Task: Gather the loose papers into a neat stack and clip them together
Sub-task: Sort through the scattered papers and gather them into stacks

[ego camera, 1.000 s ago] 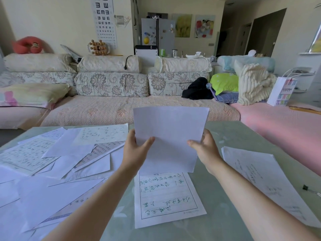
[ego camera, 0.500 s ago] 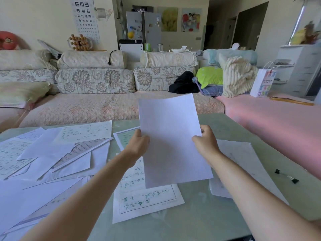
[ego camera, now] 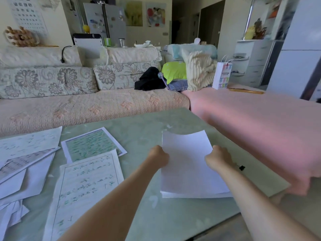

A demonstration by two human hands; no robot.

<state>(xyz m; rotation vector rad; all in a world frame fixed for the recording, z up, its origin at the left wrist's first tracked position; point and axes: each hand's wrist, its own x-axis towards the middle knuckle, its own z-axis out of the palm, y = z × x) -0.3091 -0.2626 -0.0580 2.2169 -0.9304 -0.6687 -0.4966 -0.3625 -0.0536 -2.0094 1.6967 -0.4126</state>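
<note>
The blank sheets (ego camera: 189, 164) are held over the right part of the glass table (ego camera: 142, 136), at about 3 o'clock from the table's centre. The near edge of the sheets rests on or just above the tabletop; which of the two cannot be told. The far edge is raised and curls slightly. At the near edge a second layer of paper shows beneath the top sheet.

The left hand (ego camera: 159, 156) grips the left edge of the sheets with fingers curled closed around it. The right hand (ego camera: 217, 158) grips the right edge the same way. Both fists are seen from behind, so the exact finger placement cannot be told.

A black binder clip (ego camera: 241, 167) lies on the table just beyond the right hand, at 3 o'clock from the sheets.

At 9 o'clock from the sheets lies a handwritten lined page (ego camera: 85, 193), flat on the table. At 10 o'clock lies a green-printed page (ego camera: 90, 145), partly overlapped by the lined page. Further toward 9 o'clock, loose overlapping papers (ego camera: 29, 153) cover the left side of the table.

A floral sofa (ego camera: 69, 94) stands at 12 o'clock beyond the table.
</note>
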